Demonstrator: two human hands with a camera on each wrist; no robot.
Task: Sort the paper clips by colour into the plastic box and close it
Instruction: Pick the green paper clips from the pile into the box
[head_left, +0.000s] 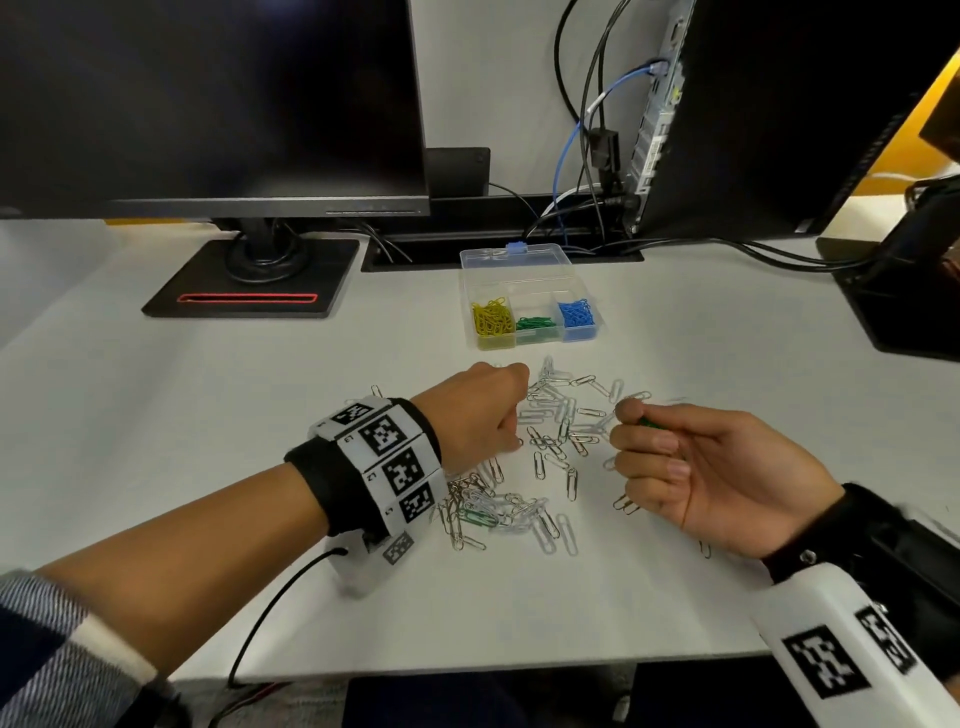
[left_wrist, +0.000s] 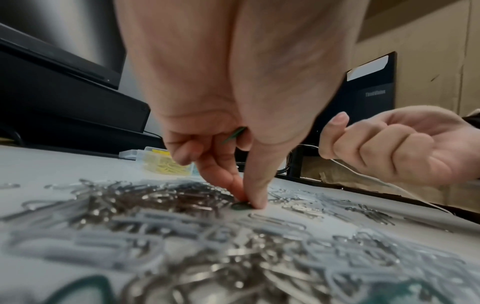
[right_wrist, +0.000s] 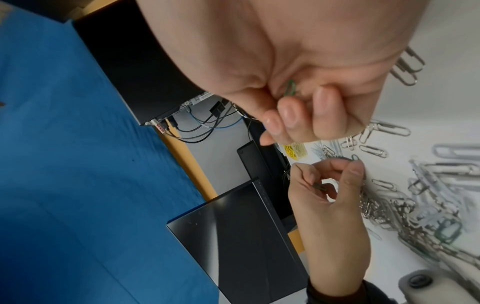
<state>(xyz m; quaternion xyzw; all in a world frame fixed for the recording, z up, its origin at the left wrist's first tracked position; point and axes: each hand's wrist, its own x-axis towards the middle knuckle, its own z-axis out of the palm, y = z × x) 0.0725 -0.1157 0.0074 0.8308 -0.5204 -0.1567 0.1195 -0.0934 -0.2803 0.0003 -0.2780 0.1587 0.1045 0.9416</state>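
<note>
My left hand (head_left: 511, 439) reaches down into the scattered silver paper clips (head_left: 558, 415). In the left wrist view its thumb and forefinger pinch a green paper clip (left_wrist: 240, 205) lying on the desk, and another green clip (left_wrist: 233, 134) sticks out of its curled fingers. My right hand (head_left: 639, 436) hovers palm up to the right, its fingers curled round green clips (head_left: 649, 422), also seen as a green clip (right_wrist: 289, 88) in the right wrist view. The clear plastic box (head_left: 587, 340) stands open behind the pile, with yellow clips (head_left: 491, 318), green clips (head_left: 535, 322) and blue clips (head_left: 576, 313) in separate compartments.
One more green clip (head_left: 478, 517) lies in the denser silver heap near my left wrist. A monitor stand (head_left: 249, 280) sits at the back left, a computer tower (head_left: 753, 130) with cables at the back right, and a black object (head_left: 904, 291) at the right edge.
</note>
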